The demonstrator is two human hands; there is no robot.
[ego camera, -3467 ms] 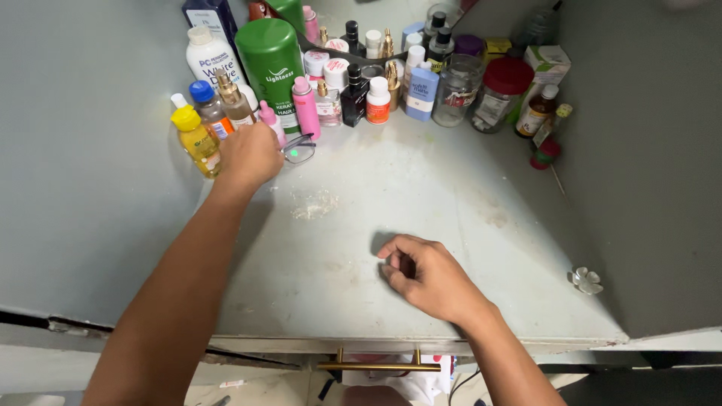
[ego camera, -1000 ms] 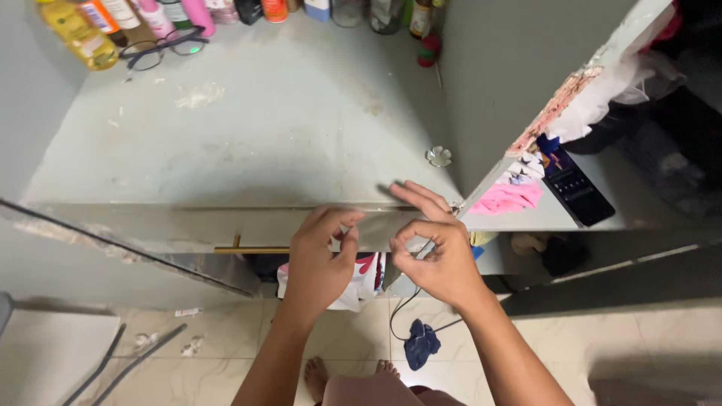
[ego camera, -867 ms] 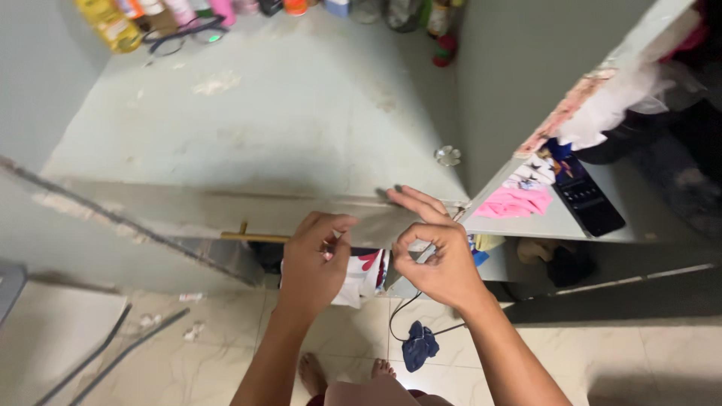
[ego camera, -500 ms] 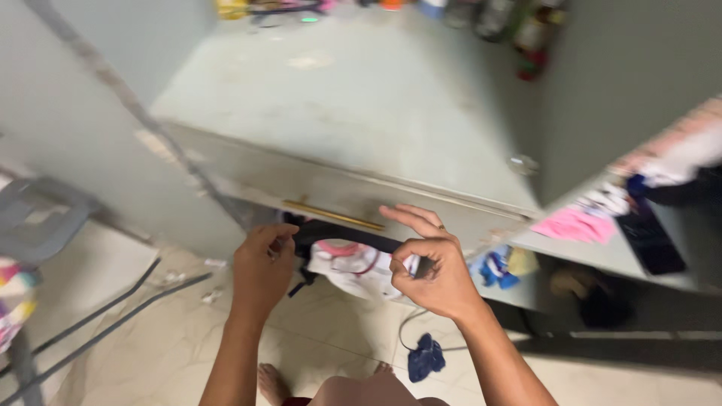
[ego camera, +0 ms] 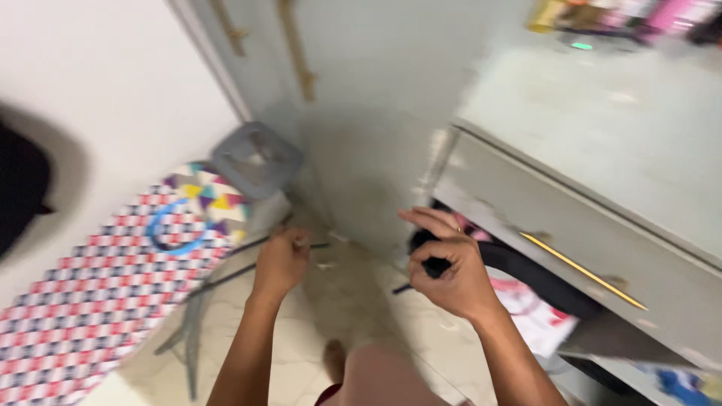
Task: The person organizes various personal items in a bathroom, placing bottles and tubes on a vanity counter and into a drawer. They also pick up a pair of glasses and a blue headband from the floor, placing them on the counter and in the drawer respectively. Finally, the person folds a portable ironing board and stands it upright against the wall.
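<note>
The view is blurred by motion. My left hand point(ego camera: 282, 259) is a closed fist held over the pale tiled floor point(ego camera: 338, 301), and nothing shows in it. My right hand point(ego camera: 449, 265) hangs to the right, its thumb and forefinger pinched together and the other fingers raised. It is just in front of a black strap-like thing point(ego camera: 526, 274) that spills from under the grey drawer front point(ego camera: 541, 218). I cannot make out anything between the pinched fingers.
The drawer has a thin gold handle point(ego camera: 583, 271), and white and pink cloth point(ego camera: 535, 319) hangs below it. Bottles point(ego camera: 624, 13) line the back of the grey tabletop point(ego camera: 602, 128). At the left are a chequered padded board point(ego camera: 98, 301) and a grey stool point(ego camera: 252, 158).
The view has swung left, from the tabletop and drawer toward the floor, stool and patterned board. Both hands came off the tabletop edge and stay pinched in front of me.
</note>
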